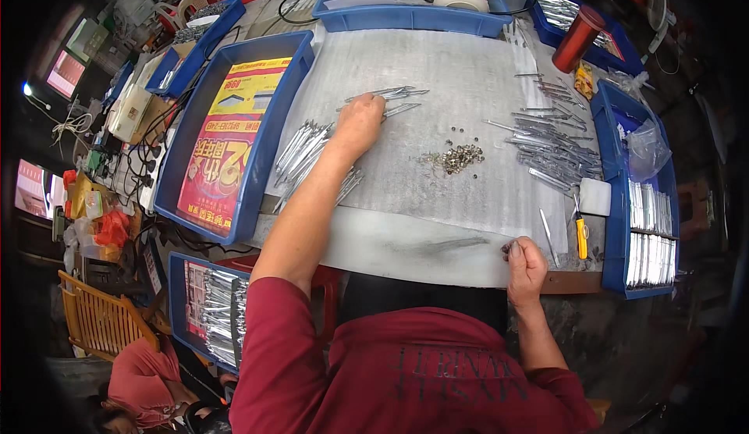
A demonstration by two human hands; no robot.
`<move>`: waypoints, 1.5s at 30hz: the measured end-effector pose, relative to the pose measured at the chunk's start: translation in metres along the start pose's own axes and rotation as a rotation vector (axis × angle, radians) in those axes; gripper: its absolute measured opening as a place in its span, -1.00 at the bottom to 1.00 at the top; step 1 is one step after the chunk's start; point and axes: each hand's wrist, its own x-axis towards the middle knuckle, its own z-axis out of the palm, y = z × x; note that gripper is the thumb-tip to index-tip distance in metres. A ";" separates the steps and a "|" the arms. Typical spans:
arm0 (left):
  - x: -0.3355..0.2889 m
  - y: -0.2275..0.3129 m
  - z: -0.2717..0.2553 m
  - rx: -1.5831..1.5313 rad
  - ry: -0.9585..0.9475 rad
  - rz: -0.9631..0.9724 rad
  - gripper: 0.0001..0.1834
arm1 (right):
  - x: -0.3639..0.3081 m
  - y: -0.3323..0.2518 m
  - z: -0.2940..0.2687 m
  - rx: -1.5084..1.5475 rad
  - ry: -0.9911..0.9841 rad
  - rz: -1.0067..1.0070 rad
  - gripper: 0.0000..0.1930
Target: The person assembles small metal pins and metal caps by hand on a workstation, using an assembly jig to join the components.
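My left hand (361, 126) is over the far left part of the work mat, its fingers curled down beside a few thin metal rods (402, 92). Its fingertips are hidden, so what they grip does not show. Beneath and beside my left forearm lies a loose heap of silvery metal rods (300, 157). At the near edge of the table, my right hand (527, 268) is closed in a pinch around something small and dark (509, 247). Between the hands, farther in, sits a small pile of round metal pieces (462, 158).
More rods (554, 145) are spread at the right, near a yellow-handled cutter (582, 239) and a white block (595, 197). Blue trays (269, 192) flank the mat; another blue bin (413, 20) stands behind. A red cylinder (578, 38) is at the back right. Another person (144, 379) sits lower left.
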 end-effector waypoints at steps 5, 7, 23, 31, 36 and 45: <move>-0.004 0.008 -0.009 -0.127 -0.066 -0.084 -0.86 | 0.002 -0.001 0.003 -0.007 0.039 -0.024 -0.81; -0.007 0.007 -0.012 -0.134 -0.018 -0.078 -0.86 | 0.002 -0.001 0.004 0.009 0.042 -0.022 -0.82; -0.119 0.109 -0.054 -0.960 -0.095 -0.329 -0.94 | 0.026 -0.017 0.024 0.169 0.008 0.092 -0.83; -0.151 0.130 -0.047 -1.046 -0.108 -0.247 -0.89 | 0.031 -0.035 0.048 0.438 -0.144 0.174 -0.85; -0.153 0.132 -0.044 -1.450 -0.289 -0.407 -0.84 | 0.023 -0.028 0.052 0.461 -0.205 0.187 -0.85; -0.162 0.121 -0.041 -1.483 -0.226 -0.445 -0.82 | 0.074 -0.027 0.039 -0.212 -0.247 -0.200 -0.84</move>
